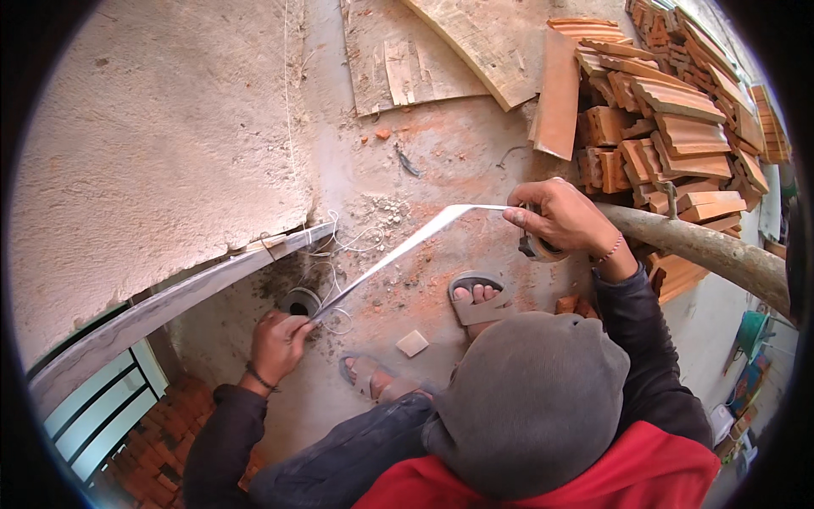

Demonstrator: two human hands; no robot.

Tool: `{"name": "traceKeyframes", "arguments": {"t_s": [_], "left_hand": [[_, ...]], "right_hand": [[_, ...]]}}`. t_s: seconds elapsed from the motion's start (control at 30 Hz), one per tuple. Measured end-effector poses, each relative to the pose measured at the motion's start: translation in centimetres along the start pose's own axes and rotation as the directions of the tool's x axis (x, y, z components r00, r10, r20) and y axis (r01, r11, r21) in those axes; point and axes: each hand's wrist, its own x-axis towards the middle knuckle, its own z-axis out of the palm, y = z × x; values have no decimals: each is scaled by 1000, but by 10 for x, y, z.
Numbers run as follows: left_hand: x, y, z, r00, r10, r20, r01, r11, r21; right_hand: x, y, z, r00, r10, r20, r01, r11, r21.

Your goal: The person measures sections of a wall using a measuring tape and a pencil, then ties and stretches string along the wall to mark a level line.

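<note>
A tape measure is stretched between my two hands, its pale blade (pixel 398 252) slanting across the middle and kinking near the right end. My left hand (pixel 278 343) is closed, thumb and fingers pinching the blade's free end. My right hand (pixel 564 219) wraps round the dark, rounded case (pixel 540 246), which its fingers partly hide. Just beyond my left hand, a round white pipe end (pixel 301 303) shows at floor level, with thin white string (pixel 348 244) lying loosely around it.
Stacked orange roof tiles (pixel 678 127) fill the back right, with a wooden pole (pixel 699 246) below. Wooden boards (pixel 424 68) lie at the back. At left, a stone-like strip (pixel 170 301) edges a rough wall (pixel 161 153). A small square piece (pixel 412 343) lies between my sandalled feet.
</note>
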Motion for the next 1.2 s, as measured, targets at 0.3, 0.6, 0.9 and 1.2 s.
{"name": "traceKeyframes", "arguments": {"t_s": [0.3,0.6,0.9,1.2], "left_hand": [[147,71,105,916,-129,-380,80,987,-143],[216,34,133,534,-559,-634,449,823,-347],[218,14,135,508,-556,-658,568,790,-229],[221,21,128,507,-677,-533,622,716,-317]], "right_hand": [[23,-31,28,935,-121,-333,171,978,124],[74,-55,58,875,-371,-310,399,916,30],[91,-74,52,868,-346,-357,411,903,124],[111,-72,59,785,-469,-405,506,862,-16]]}}
